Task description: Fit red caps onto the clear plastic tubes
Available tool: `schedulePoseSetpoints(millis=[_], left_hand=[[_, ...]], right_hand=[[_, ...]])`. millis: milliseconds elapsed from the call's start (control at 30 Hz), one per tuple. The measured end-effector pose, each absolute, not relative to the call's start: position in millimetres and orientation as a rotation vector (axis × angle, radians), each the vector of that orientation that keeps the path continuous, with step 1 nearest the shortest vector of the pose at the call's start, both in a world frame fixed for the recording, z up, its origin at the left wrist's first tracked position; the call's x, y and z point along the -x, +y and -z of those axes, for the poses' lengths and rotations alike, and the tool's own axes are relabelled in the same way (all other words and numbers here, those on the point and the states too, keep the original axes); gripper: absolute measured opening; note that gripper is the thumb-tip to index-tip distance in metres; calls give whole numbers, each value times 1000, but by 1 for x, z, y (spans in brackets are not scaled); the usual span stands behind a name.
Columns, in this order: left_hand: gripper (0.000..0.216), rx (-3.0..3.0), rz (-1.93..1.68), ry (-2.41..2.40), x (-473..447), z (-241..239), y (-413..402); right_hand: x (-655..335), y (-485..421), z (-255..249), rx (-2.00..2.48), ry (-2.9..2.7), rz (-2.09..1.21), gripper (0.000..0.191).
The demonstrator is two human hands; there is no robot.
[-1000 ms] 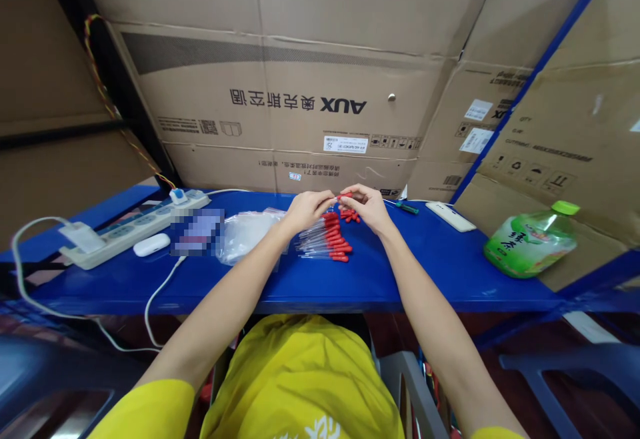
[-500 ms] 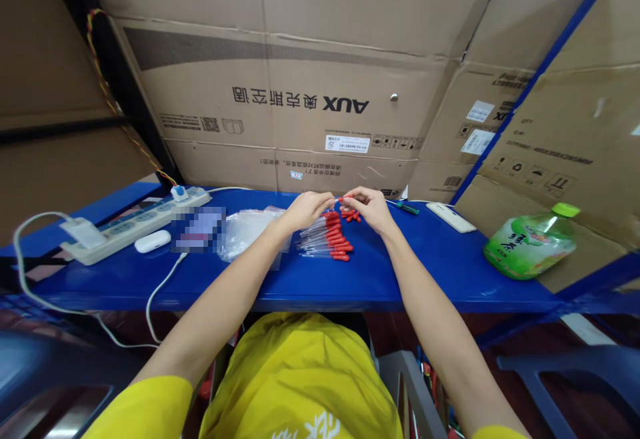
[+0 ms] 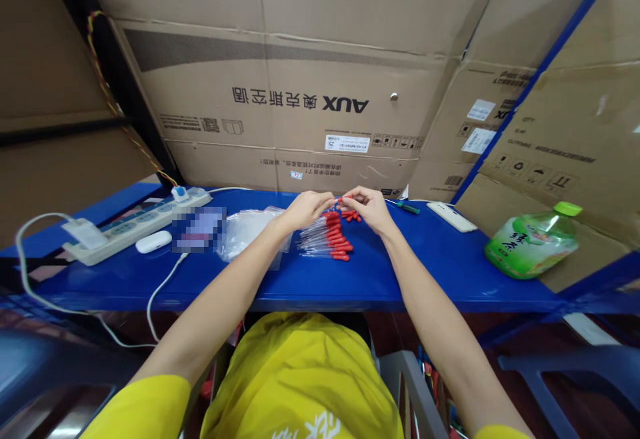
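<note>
My left hand (image 3: 309,208) and my right hand (image 3: 369,205) meet over the back of the table, both with fingers pinched. Between my right fingertips is a red rubber dropper bulb (image 3: 342,200). My left fingers grip the thin clear dropper tube at the bulb's end; most of that tube is hidden by the hand. Just below lies a row of glass droppers (image 3: 330,235), side by side, clear tubes to the left and red bulbs to the right. Several loose red bulbs (image 3: 353,216) rest under my right hand.
Clear plastic bags (image 3: 247,229) lie left of the droppers, near a blurred-out phone (image 3: 200,229), a white case (image 3: 153,242) and a power strip (image 3: 145,219). Rightward are a green-handled screwdriver (image 3: 406,207), a white flat object (image 3: 451,217) and a green bottle (image 3: 533,242). Cardboard (image 3: 300,45) stands behind.
Almost nothing differs. Both hands stay in the same place, with only a very slight shift of the bulb at the fingertips.
</note>
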State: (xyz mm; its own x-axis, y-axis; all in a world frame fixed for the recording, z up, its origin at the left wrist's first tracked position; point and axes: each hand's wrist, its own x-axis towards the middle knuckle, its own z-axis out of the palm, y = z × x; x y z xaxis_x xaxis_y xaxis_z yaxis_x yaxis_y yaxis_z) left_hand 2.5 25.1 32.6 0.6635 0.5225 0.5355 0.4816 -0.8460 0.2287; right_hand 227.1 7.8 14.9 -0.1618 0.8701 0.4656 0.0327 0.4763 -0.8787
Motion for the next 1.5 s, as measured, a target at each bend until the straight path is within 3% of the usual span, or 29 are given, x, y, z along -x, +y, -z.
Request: schedulePoseSetpoints(millis=[667,933,1500], left_hand=[[45,-2770,-972,816,-5,-27,28],[42,-2649,-1026,972,-3,-29,27],[44,-2675,-980,756,-4,-33,24]], right_hand=[[-226,7,-16,771,-1581,-940,40],[-232,8,-18,802,-1591,-903,46],[-227,8,-16,780,-1527,-907,41]])
